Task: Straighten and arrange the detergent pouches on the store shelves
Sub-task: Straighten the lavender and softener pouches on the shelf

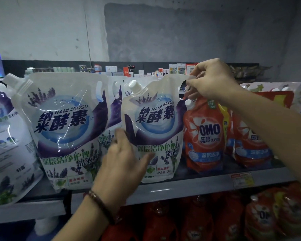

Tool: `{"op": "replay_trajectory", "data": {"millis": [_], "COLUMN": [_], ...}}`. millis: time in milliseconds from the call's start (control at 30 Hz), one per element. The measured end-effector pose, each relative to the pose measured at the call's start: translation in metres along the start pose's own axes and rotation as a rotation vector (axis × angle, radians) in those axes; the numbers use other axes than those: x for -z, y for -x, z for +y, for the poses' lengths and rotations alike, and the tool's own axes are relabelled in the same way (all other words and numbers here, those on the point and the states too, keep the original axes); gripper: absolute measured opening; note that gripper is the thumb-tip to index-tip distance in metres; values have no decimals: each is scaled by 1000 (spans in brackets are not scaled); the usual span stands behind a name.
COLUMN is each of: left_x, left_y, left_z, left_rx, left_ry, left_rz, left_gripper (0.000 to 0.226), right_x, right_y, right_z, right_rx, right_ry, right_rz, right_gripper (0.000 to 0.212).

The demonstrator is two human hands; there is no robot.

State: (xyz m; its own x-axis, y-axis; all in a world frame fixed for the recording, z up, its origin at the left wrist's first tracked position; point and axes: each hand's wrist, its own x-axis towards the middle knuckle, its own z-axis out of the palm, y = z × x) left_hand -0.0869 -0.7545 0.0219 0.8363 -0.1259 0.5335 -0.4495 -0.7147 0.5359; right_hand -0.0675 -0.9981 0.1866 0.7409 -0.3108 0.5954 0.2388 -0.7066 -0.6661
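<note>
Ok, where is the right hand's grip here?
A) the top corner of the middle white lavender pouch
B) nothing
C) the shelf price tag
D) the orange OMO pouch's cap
A: the right hand pinches the top right corner of the middle white lavender pouch, beside its handle cutout.

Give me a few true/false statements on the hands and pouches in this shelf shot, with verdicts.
1. The right hand grips the top corner of the middle white pouch. True.
2. To the right of it in the picture stand red pouches. True.
3. The left hand holds one of the red pouches. False: it lies against the white pouch's lower left side.
4. The white pouch has lost its cap. False: a white cap sits on the spout.
5. A bracelet is on the left wrist. True.
</note>
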Motion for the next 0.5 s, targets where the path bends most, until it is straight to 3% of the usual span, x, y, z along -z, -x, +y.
{"op": "replay_trajectory", "data": {"millis": [100,200,300,400,500], "left_x": [-23,-35,-42,-45,-47], "left_y": [14,20,23,21,21], "left_z": [-13,-19,-26,-33,-37], "left_rx": [11,34,30,48,74], "left_ry": [-64,-29,31,120,211], "left_rz": [3,16,24,10,-32], "left_gripper": [82,97,97,97,97], "right_x": [3,6,10,8,-6], "right_y": [3,2,10,46,99], "right_z": [6,17,28,37,52], "right_rx": [22,111,164,235,254], "right_ry": [6,136,121,35,-49], "right_rz": [14,124,223,324,284], "right_gripper": [9,20,27,22,13]}}
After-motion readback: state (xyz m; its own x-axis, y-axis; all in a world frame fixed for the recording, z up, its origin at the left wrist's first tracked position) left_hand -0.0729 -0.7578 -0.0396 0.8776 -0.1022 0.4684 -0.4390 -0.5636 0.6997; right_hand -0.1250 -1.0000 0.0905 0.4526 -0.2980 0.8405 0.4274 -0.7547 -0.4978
